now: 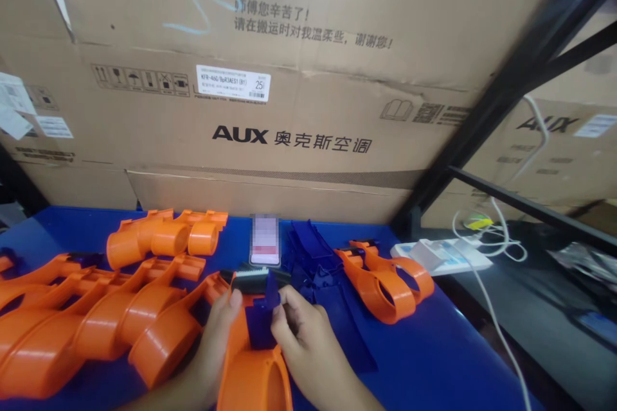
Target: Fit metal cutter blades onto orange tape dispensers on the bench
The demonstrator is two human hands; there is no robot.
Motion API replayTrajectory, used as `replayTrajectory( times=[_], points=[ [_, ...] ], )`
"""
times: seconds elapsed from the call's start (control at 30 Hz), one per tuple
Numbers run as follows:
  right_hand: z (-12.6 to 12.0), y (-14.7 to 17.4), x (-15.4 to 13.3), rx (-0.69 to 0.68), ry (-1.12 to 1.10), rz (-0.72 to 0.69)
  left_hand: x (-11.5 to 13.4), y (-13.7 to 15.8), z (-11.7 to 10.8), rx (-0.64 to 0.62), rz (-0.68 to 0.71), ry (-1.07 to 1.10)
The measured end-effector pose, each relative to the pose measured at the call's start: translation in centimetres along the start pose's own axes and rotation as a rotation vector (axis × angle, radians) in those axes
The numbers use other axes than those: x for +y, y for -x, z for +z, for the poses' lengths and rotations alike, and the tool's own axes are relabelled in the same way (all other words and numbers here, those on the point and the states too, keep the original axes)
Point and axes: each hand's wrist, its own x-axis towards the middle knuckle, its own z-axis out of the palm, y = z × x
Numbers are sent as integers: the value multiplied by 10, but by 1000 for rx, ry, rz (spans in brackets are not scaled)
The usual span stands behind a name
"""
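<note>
An orange tape dispenser is held upright in front of me, its ring toward my body. My left hand grips its upper left side, thumb up beside a black head with a white toothed edge. My right hand pinches a small dark blue plastic piece between thumb and fingertips, against the dispenser's upper part. Whether that piece is fastened to the dispenser, I cannot tell. Just beyond my hands stands a phone with a lit, blurred screen.
Several orange dispensers lie in rows at left; two more orange dispensers are at right. Blue plastic pieces pile beside my right hand on the blue tabletop. Cardboard boxes stand behind; a white power strip with cables is at right.
</note>
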Motion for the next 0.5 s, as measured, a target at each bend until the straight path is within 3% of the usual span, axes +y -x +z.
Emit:
replayTrajectory(
  times=[0.1, 0.23, 0.37, 0.5],
  points=[
    [1, 0, 2, -16, 9, 0, 4, 5, 2, -102, -143, 99],
    [-3, -2, 3, 33, 31, 8, 14, 12, 12, -179, -161, 158],
    [-23, -1, 9, 153, 26, 4, 18, 9, 17, -80, -71, 90],
    [-62, 10, 21, 342, 116, 7, 11, -6, 11, 61, 64, -108]
  ],
)
